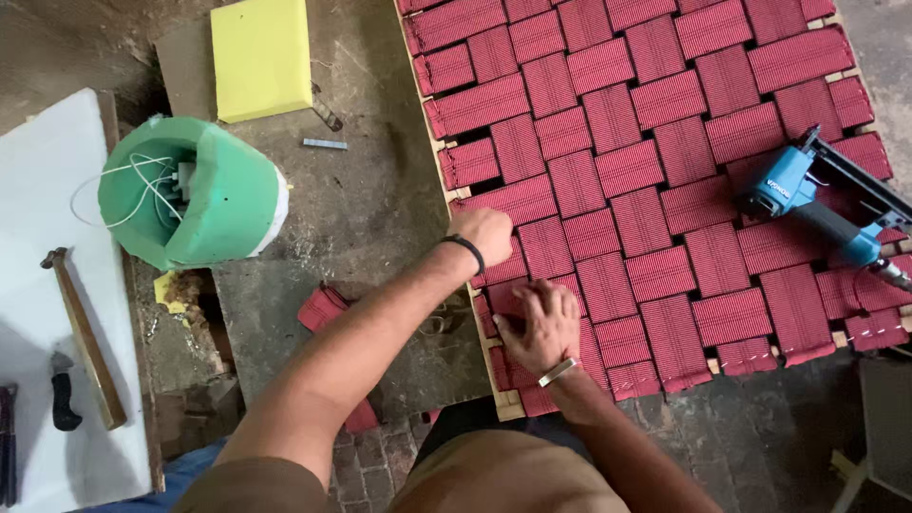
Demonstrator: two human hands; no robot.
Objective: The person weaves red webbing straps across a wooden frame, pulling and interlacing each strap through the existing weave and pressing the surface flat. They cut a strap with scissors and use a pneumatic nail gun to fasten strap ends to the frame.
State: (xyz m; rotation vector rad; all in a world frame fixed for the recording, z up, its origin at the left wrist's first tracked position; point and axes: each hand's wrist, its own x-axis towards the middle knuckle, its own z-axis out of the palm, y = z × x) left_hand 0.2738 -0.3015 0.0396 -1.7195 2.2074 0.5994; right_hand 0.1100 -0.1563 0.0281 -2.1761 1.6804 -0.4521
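A red webbing strap [508, 296] is pinched by the right hand [540, 323]; the woven frame [655, 171] is pressed by the closed left hand [484, 233].

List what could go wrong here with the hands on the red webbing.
1. The blue staple gun lies loose on the red webbing; tugging the straps might shift it or pull its hose.
2. The left hand and right hand press near the wooden frame edge, where staples or splinters could catch skin.
3. The hammer lies close to the white board's edge.
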